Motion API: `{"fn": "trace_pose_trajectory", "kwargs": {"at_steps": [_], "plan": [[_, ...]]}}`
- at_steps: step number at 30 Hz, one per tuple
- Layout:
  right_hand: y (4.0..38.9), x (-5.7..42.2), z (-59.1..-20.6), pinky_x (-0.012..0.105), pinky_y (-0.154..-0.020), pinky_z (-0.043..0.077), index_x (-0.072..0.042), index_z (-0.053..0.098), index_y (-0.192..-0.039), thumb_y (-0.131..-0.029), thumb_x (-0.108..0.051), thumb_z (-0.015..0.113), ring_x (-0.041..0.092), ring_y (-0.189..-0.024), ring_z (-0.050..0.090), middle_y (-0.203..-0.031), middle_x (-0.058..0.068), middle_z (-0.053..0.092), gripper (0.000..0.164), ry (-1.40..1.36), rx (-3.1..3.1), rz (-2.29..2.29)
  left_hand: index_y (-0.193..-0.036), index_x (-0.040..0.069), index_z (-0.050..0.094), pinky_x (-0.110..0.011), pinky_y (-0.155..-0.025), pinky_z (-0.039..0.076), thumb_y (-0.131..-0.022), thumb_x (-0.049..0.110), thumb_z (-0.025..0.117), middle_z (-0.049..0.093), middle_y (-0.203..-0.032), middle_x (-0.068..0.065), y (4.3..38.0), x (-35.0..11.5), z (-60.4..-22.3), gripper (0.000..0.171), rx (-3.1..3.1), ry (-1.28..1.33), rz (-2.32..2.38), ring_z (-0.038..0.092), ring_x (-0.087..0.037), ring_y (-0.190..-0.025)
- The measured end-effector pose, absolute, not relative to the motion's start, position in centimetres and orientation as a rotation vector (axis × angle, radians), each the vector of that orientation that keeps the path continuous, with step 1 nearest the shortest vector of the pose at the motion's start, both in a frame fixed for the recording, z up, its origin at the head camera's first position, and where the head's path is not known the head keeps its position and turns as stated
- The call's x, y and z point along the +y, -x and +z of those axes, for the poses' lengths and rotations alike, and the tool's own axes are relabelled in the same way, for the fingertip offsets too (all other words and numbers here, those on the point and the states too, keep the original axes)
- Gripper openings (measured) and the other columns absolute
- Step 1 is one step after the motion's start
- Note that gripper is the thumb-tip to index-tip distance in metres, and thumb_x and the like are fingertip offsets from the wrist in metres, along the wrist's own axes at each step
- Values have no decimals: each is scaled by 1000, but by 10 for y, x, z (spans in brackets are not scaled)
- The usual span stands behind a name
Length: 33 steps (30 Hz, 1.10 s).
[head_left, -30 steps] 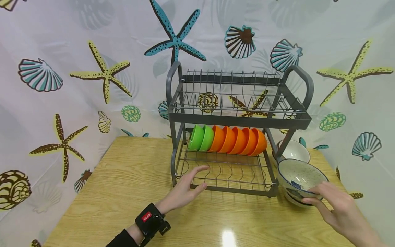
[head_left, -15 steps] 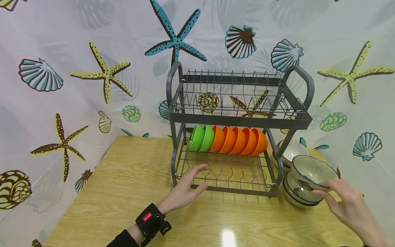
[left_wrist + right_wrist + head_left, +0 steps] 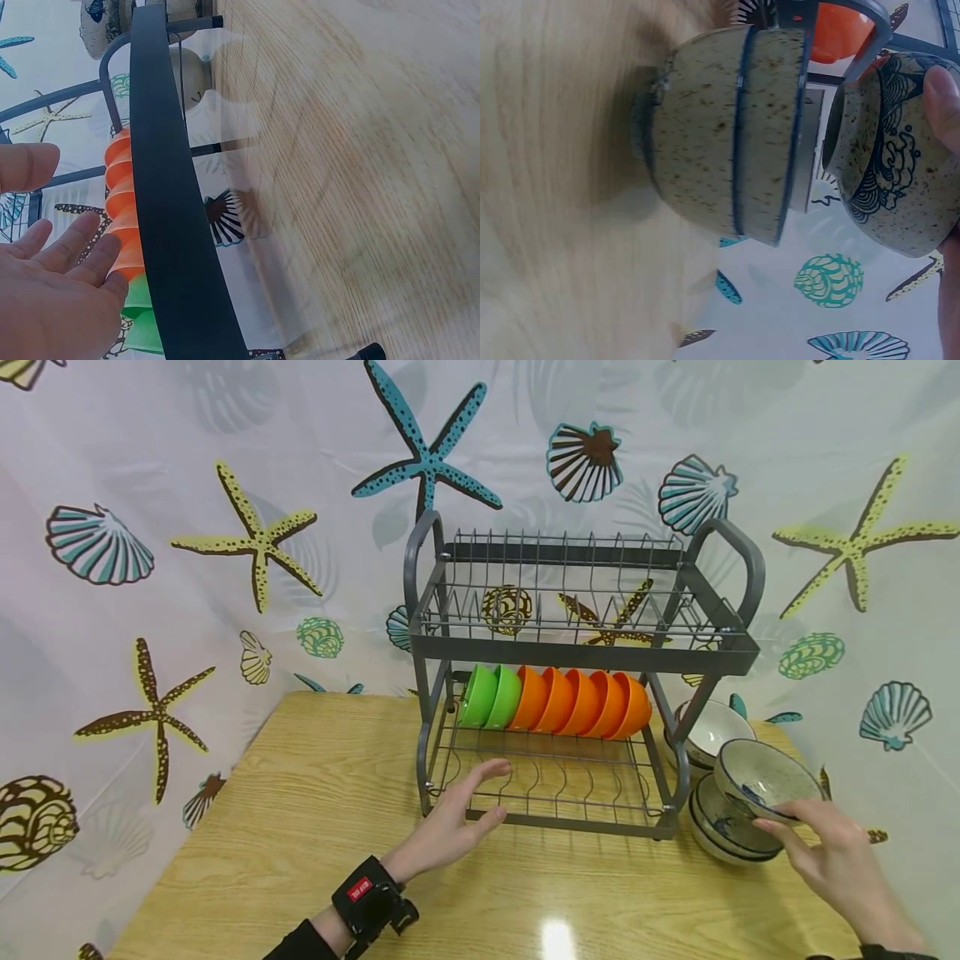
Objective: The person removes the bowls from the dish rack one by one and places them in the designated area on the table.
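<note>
My right hand [image 3: 840, 860] pinches a speckled bowl [image 3: 767, 775] by its near side, holding it just above two nested speckled bowls [image 3: 738, 835], with a gap showing between. Those stand on the wooden table [image 3: 322, 777], just right of the dark rack [image 3: 585, 654]. My left hand [image 3: 457, 822] is spread, thumb apart, before the lower tier, where green bowls [image 3: 480, 695] and orange bowls [image 3: 577, 702] lean in a row.
</note>
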State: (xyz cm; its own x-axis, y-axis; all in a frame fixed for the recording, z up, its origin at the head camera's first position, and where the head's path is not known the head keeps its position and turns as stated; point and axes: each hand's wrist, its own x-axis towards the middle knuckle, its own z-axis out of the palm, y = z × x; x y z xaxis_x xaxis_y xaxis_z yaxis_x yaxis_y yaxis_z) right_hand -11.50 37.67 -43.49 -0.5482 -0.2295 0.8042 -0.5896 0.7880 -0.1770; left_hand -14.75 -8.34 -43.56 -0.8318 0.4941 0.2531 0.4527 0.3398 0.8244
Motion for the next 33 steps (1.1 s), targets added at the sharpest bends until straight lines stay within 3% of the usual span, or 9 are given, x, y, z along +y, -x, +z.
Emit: {"fn": "trace_pose_trajectory", "kwargs": {"at_steps": [5,10,13,16,17,19,24,33], "plan": [[117,375,-446,4,-79,43,-1,70,-76,-94,-62,50,-24,-90,45,-68,12,68,67,-573,-2159,569,-154,16,34,-65,-119,32,-100,13,60,47,-155,-12,146,-84,-435,60,2531,-894,1532,41,-32,-146],[119,378,-457,9,-66,45,-3,71,-75,-93,-61,53,-25,-85,45,-67,12,68,63,-567,-2179,582,-154,18,34,-67,-118,30,-100,17,60,47,-155,-9,145,-84,-436,60,2530,-884,1516,42,-31,-146],[119,378,-462,10,-63,45,-4,71,-75,-91,-44,70,-26,-84,45,-68,10,68,42,-555,-2205,589,-155,19,33,-68,-118,30,-101,18,60,46,-156,-9,145,-83,-437,60,2524,-878,1512,42,-31,-146],[118,377,-465,7,-65,45,-5,71,-77,-78,-15,85,-27,-86,44,-70,11,68,17,-533,-2229,596,-155,19,33,-67,-118,32,-101,17,60,46,-156,-9,145,-83,-438,60,2520,-876,1512,42,-32,-146],[118,377,-465,7,-65,45,-5,72,-76,-73,-8,86,-26,-85,45,-70,11,68,16,-525,-2234,596,-155,19,33,-66,-118,32,-101,17,60,46,-156,-9,145,-83,-439,60,2519,-877,1513,41,-32,-146],[118,376,-467,7,-64,46,-5,72,-76,-67,1,87,-26,-84,45,-70,10,68,19,-521,-2241,598,-155,19,33,-67,-118,33,-100,16,60,46,-156,-9,145,-83,-439,61,2520,-876,1512,41,-32,-146],[117,373,-471,7,-64,45,-8,72,-76,-65,6,85,-25,-82,46,-70,7,68,22,-518,-2248,619,-155,19,33,-70,-118,27,-100,18,60,45,-156,-9,144,-83,-440,61,2521,-869,1505,41,-32,-146],[114,367,-471,5,-65,44,-9,74,-78,-69,7,84,-24,-84,48,-73,8,70,20,-457,-2287,670,-155,15,33,-65,-118,34,-100,15,60,45,-156,-10,145,-83,-441,61,2518,-882,1513,41,-32,-146]]}}
